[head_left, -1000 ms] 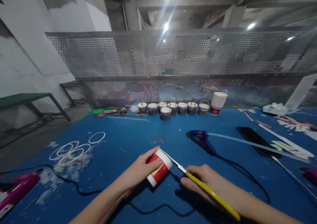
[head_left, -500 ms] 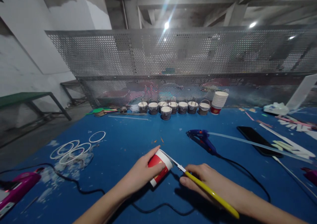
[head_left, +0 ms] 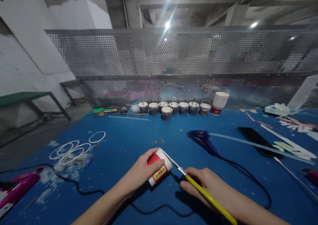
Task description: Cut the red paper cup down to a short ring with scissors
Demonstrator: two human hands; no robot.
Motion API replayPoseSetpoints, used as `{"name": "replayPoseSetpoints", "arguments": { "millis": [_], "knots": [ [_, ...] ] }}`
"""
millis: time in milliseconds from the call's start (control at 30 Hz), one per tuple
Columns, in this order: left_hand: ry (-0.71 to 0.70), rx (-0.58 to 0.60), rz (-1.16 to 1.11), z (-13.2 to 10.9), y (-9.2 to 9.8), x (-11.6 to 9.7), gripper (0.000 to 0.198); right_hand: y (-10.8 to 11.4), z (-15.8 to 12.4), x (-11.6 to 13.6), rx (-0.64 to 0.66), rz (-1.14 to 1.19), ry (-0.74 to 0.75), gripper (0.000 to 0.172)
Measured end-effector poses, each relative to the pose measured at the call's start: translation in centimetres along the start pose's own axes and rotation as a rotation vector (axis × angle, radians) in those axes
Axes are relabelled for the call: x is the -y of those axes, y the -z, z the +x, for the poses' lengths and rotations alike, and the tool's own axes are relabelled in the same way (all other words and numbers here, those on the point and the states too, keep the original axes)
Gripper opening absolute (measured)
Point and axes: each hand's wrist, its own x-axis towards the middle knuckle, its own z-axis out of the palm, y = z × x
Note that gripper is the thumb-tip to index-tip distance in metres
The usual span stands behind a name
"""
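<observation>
A red and white paper cup lies tilted in my left hand, its open end turned toward the right. The left thumb presses on its side, near a yellow label with dark characters. My right hand is closed around a pair of scissors with long yellow handles. The scissors' metal blades reach up and left to the white rim of the cup, touching it. Part of the lower handle and the right fingers are hidden under the hand.
On the blue table lie a blue glue gun with a clear stick, a phone, white rings and a magenta device with a black cord. Small buckets and stacked cups line the back.
The cup has turned in my left hand, so its yellow label now shows. My right hand and the scissors have shifted only slightly; the blades stay at the rim.
</observation>
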Motion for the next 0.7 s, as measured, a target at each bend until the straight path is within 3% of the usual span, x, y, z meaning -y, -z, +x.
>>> {"name": "replayPoseSetpoints", "arguments": {
  "millis": [433,700],
  "knots": [
    [-0.084,-0.042,0.221,0.0,-0.1,0.3,0.045,-0.2,0.4,-0.6,0.033,-0.003,-0.028,0.037],
    [-0.112,-0.135,0.409,-0.3,-0.8,0.6,0.055,0.0,0.6,-0.3,0.05,-0.025,-0.038,0.037]
  ]
}}
